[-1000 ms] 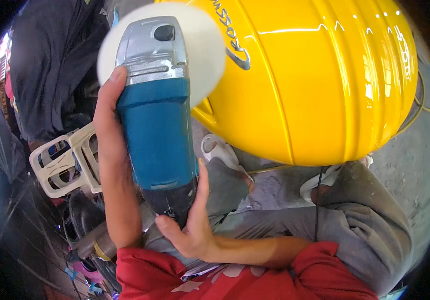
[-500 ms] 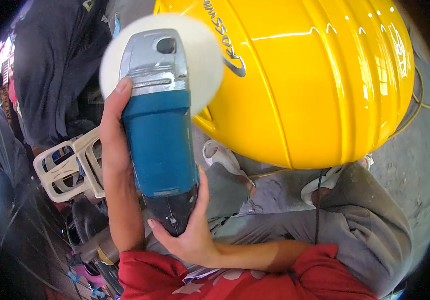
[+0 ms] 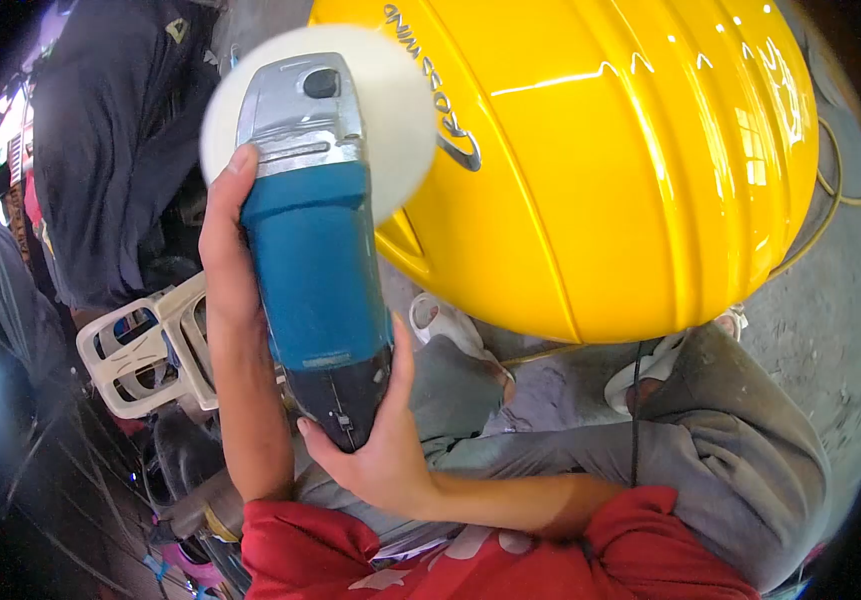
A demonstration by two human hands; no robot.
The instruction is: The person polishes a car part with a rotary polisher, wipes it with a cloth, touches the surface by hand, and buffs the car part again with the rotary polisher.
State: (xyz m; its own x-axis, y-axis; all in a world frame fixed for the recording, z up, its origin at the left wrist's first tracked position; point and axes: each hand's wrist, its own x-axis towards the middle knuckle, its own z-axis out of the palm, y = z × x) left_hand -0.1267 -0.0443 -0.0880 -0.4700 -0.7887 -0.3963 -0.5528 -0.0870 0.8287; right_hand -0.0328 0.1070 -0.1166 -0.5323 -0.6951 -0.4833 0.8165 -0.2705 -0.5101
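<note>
Holding a blue power tool (image 3: 312, 265) in a left hand (image 3: 223, 240) curled along its side and a right hand (image 3: 387, 462) cupped round its black rear, both in a closed grip. Overlapping a yellow shell (image 3: 590, 190) with its white disc (image 3: 398, 140); cannot tell whether touching.

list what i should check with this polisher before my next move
1. Left hand on the polisher: ok, along its side, thumb by the silver head.
2. Right hand on the polisher: ok, at the black rear end.
3. White pad stopped: cannot tell, its surface looks blurred.
4. Pad off the yellow panel: cannot tell, they overlap in view.
5. Thin black cord clear of the pad: ok, its visible part crosses the grey trousers.
</note>
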